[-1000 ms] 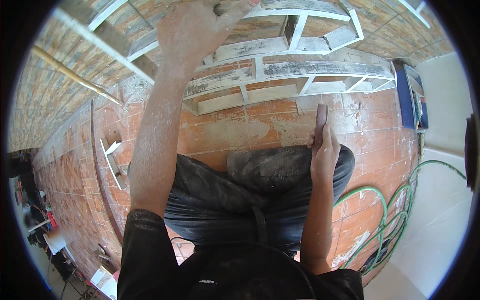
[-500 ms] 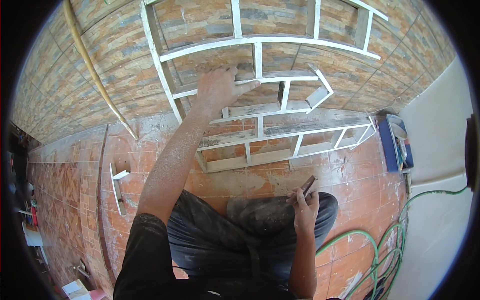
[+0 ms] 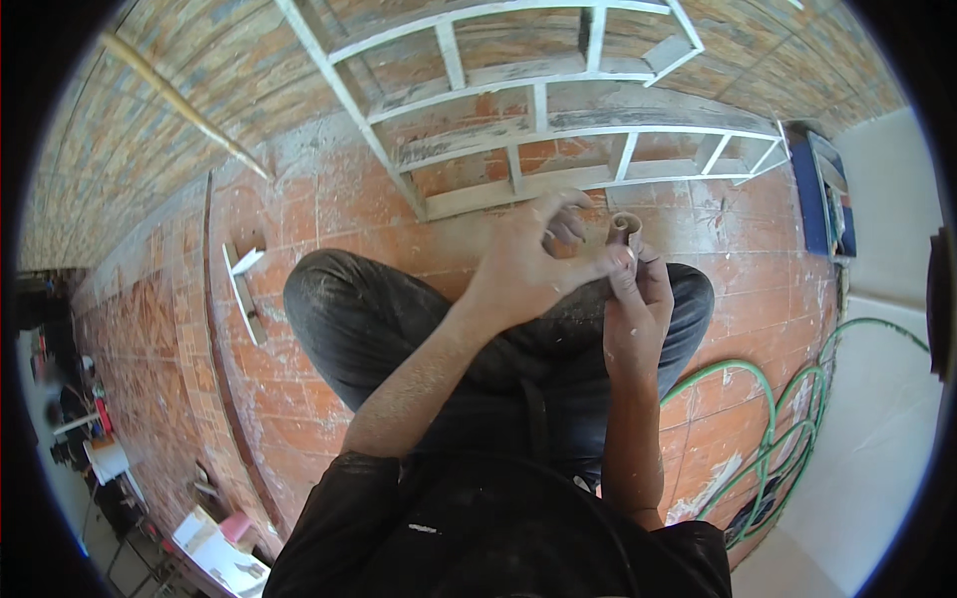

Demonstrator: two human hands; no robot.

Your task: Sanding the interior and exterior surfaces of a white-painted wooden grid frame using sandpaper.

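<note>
Head view, right of middle: the right hand (image 3: 636, 324) pinched a roll, likely sandpaper (image 3: 633, 235); the left hand (image 3: 523, 261) curled loosely, thumb close by. Soft, even pinching seemed best.

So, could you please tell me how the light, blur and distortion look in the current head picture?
Head view: fisheye distortion bows the white frame; black vignetting darkens both sides; the pale sheet at lower left glares, nearly washed out; the left hand looks slightly soft, possibly from motion.
</note>
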